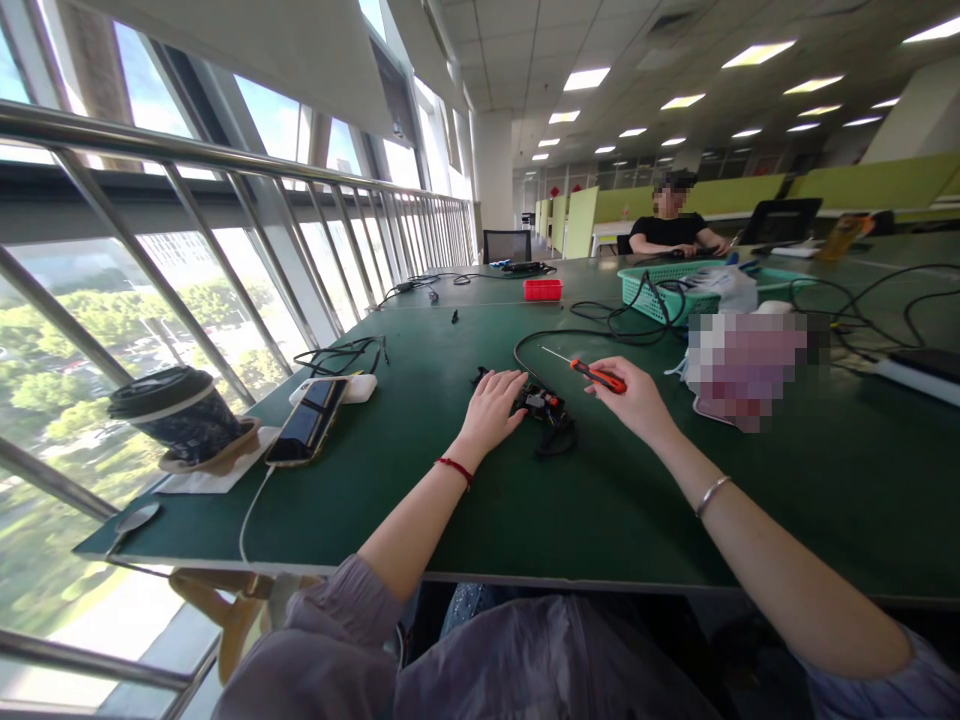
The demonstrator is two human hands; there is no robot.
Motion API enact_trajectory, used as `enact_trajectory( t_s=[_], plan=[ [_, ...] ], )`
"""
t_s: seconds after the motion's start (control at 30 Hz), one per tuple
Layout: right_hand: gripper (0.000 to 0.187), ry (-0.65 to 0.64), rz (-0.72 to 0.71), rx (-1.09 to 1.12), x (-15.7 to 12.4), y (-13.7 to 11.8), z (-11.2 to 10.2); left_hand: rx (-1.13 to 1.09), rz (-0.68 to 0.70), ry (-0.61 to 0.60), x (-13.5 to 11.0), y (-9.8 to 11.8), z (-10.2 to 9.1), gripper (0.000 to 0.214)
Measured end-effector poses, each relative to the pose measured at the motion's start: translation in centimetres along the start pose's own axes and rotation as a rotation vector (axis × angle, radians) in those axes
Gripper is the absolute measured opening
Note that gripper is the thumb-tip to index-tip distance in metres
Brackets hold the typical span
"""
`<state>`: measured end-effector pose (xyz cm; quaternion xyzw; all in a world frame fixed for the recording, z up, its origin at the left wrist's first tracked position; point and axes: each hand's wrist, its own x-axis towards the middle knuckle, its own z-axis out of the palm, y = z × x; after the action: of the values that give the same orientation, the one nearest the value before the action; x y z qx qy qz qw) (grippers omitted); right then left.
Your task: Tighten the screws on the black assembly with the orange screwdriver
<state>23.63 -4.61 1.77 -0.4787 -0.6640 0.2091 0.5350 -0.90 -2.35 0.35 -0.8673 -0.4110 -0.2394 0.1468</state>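
My right hand (634, 400) is closed around the orange-and-black handle of a screwdriver (598, 376). Its thin metal shaft points up and left, its tip raised and apart from the device. Below and left of that tip, a small black device (541, 402) with grey and red parts lies on the green table (615, 500). My left hand (491, 412) rests over the device's left side, fingers and thumb holding it against the table. Part of the device is hidden under my palm, and I cannot tell its exact kind. A black cable (517, 345) runs close to it.
To the left are a phone (309, 425), a white case (360, 388), a lidded cup (180, 415) and a spoon (139, 517). Farther off stand a red tray (542, 290) and green baskets (667, 292) with cables. A person (671, 225) sits across the table.
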Motion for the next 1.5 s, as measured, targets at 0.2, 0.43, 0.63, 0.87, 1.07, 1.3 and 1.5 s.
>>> enact_trajectory(
  t_s=[0.2, 0.43, 0.63, 0.87, 1.07, 1.3, 1.5],
  plan=[
    [0.017, 0.181, -0.095, 0.121, -1.3, -3.3, 0.1, -0.058, -0.085, -0.061, 0.0, -1.6, 0.6, 0.044],
    [0.019, 0.212, -0.171, 0.012, -1.6, -3.4, 0.6, -0.030, -0.095, -0.004, 0.4, -1.4, 1.0, 0.041],
    [0.019, 0.223, -0.192, -0.028, -1.6, -3.2, 0.7, -0.036, -0.087, 0.008, 0.4, -1.5, 1.2, 0.040],
    [0.022, 0.185, -0.186, -0.034, -1.6, -3.2, 0.8, -0.028, -0.086, -0.006, 0.4, -1.3, 1.1, 0.041],
    [0.023, 0.160, -0.185, -0.079, -1.8, -3.3, 0.8, -0.029, -0.086, -0.016, 0.4, -1.3, 1.0, 0.040],
    [0.028, 0.239, -0.265, -0.253, -1.5, -3.5, 0.8, -0.049, -0.097, -0.028, 0.4, -1.1, 0.9, 0.040],
    [0.033, 0.234, -0.290, -0.507, 1.3, -5.4, 0.8, -0.059, -0.097, -0.030, 0.3, -1.0, 0.8, 0.041]
  ],
)
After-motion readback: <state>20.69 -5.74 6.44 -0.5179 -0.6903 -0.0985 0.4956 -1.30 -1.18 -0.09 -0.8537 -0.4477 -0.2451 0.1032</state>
